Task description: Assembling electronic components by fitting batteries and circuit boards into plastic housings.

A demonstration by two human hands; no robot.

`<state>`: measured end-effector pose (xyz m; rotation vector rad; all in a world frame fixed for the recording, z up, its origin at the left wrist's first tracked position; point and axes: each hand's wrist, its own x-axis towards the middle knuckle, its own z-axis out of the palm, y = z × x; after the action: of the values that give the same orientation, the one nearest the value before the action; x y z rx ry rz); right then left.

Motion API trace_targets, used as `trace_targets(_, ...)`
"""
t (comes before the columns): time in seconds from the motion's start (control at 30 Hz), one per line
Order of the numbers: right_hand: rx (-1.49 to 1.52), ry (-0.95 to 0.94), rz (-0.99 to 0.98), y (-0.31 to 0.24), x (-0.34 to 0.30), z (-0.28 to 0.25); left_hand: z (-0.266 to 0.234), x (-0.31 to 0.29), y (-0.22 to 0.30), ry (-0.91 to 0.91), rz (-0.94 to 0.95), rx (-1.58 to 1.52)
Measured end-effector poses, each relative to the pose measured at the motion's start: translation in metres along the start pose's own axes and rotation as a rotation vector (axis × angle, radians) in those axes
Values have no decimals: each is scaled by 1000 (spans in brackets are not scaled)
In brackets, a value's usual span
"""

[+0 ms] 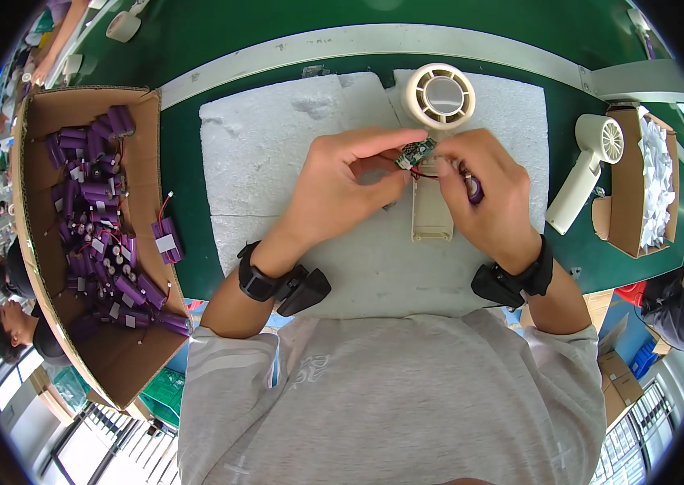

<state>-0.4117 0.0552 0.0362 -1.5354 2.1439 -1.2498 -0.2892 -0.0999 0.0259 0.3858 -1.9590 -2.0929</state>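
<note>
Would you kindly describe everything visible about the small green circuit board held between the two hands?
The small green circuit board is a narrow rectangular piece with tiny components on its face, tilted. The left hand and the right hand both pinch it above the cream fan housing. Red and black wires run from its lower end toward the purple battery cell in the right hand.

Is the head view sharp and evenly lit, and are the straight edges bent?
Head view: the light is soft and even, with faint shadows; the left hand, right hand and small circuit board are sharp; the grey strip bows upward; the corners are black.
</note>
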Motion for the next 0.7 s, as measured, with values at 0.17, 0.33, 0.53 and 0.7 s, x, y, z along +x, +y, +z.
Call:
trace_targets(0.17, -20, 198, 19, -6, 3, 6, 3, 0, -4, 67, 180, 229)
trace_targets(0.33, -98, 150, -66, 2, 1, 6, 2, -1, -4, 76, 185, 294)
trace_targets(0.53, -69, 178, -27, 1, 2, 7, 4, -1, -5, 133, 140, 227)
trace_targets(0.7, -79, 146, -1, 0, 3, 6, 6, -2, -6, 142, 147, 231)
